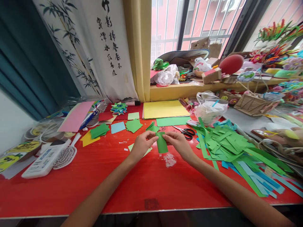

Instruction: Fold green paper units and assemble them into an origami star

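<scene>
Between both hands, a small piece of green paper [162, 144] is held up over the red table, its upper part curved or folded. My left hand [144, 142] pinches its upper left edge. The upper right edge is pinched by my right hand [178, 143]. Just behind it lies another folded green piece [152, 127]. A pale yellow sheet [148, 152] is partly covered by my left hand. Black-handled scissors [188, 133] rest beyond my right hand. Green squares [133, 125], a light blue square [118, 127] and yellow paper [90, 138] lie to the left.
A heap of green strips [227, 142] and blue strips [262, 179] covers the table's right side. At left are a hairbrush [66, 156] and a white bottle-like pack [44, 159]. Yellow sheets [165, 109] and a folded paper ornament [119, 108] lie at the back of the red table [94, 192].
</scene>
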A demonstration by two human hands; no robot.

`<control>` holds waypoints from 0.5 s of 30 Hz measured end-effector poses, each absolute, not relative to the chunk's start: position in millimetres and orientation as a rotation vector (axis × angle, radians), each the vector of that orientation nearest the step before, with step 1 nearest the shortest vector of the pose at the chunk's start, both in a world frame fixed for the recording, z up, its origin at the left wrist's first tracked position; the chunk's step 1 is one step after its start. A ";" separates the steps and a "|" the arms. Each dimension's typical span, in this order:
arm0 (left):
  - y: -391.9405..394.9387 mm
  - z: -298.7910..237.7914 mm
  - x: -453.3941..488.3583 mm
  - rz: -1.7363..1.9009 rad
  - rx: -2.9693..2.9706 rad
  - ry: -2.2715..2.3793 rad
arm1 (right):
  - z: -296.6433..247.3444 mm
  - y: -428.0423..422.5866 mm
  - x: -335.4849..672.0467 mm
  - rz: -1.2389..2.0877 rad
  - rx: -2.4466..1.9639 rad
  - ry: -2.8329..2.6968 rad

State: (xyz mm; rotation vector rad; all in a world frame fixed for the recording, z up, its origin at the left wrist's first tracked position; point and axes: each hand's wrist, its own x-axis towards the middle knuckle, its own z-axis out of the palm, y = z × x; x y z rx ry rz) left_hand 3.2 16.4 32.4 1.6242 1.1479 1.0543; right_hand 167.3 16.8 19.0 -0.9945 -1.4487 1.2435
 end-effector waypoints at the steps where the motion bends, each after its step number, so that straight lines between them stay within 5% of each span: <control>1: 16.6 32.1 3.2 1.056 1.629 1.144 | 19.0 16.7 167.0 1.248 -0.991 -1.452; 15: 19.3 27.9 0.2 1.008 1.696 1.187 | 22.8 13.1 165.8 1.151 -1.015 -1.622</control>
